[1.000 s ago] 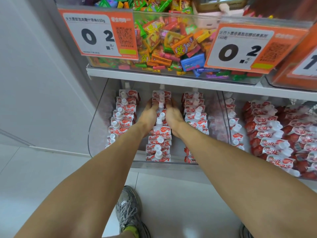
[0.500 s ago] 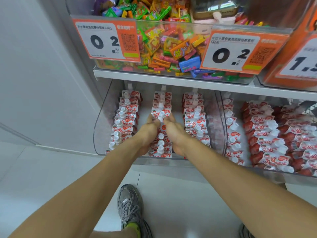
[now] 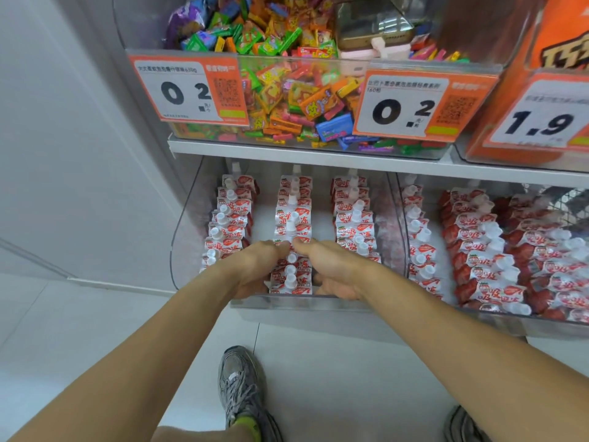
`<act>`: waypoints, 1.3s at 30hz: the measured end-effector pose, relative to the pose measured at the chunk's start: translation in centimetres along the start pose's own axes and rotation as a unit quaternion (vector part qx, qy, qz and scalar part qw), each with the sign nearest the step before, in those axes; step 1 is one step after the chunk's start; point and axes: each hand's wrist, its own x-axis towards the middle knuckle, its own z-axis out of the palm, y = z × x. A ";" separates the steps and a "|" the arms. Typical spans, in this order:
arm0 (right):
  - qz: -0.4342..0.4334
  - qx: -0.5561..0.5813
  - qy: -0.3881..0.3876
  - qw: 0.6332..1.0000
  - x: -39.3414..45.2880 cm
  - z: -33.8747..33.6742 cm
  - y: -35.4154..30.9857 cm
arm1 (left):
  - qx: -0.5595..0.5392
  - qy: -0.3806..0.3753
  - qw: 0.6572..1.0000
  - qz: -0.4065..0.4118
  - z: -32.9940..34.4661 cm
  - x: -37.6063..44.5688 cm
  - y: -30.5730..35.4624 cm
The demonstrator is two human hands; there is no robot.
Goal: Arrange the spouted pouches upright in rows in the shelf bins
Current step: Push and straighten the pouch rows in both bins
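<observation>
Three rows of red-and-white spouted pouches with white caps [image 3: 291, 218] stand upright in the clear plastic shelf bin [image 3: 188, 224] at the centre of the head view, on the lower shelf level. The rows run from the bin's front wall toward its back: a left row [image 3: 228, 218], a middle row and a right row [image 3: 353, 215], with bare bin floor between them.

Both hands reach into the front part of this bin, one on each side of the middle row. The left hand [image 3: 255, 269] lies against the row's left side with fingers curled round the front pouches, thumb tip at a pouch top. The right hand [image 3: 331, 269] mirrors it on the row's right side, fingers curled against the pouches, thumb tip just beside the left thumb. The caps of the front pouches show in the gap between the two hands.

At the right of the frame, a second clear bin [image 3: 497, 317] holds more pouches of the same kind [image 3: 478, 250]; one row near its left wall stands ordered, while the rest lie tilted and overlapping.

In the upper half of the frame, a clear bin of mixed colourful wrapped sweets [image 3: 302, 100] sits on the white shelf board [image 3: 287, 153]. Orange-and-white price tags [image 3: 188, 90] hang on its front.

At the bottom of the frame, a grey sports shoe [image 3: 240, 384] stands on the pale tiled floor [image 3: 79, 330].
</observation>
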 end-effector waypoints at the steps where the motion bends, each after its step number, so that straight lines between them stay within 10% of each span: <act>1: 0.004 -0.007 0.001 1.000 -0.2 0.1 -0.1 | 0.015 0.001 1.000 0.000 0.0 0.0 0.0; 10: -0.112 -0.098 0.154 0.977 2.2 0.3 -1.0 | -0.009 0.109 0.989 0.095 0.7 3.4 0.8; 39: -0.051 0.013 0.114 0.992 3.6 1.3 0.2 | -0.067 0.062 0.994 0.061 1.9 1.5 0.4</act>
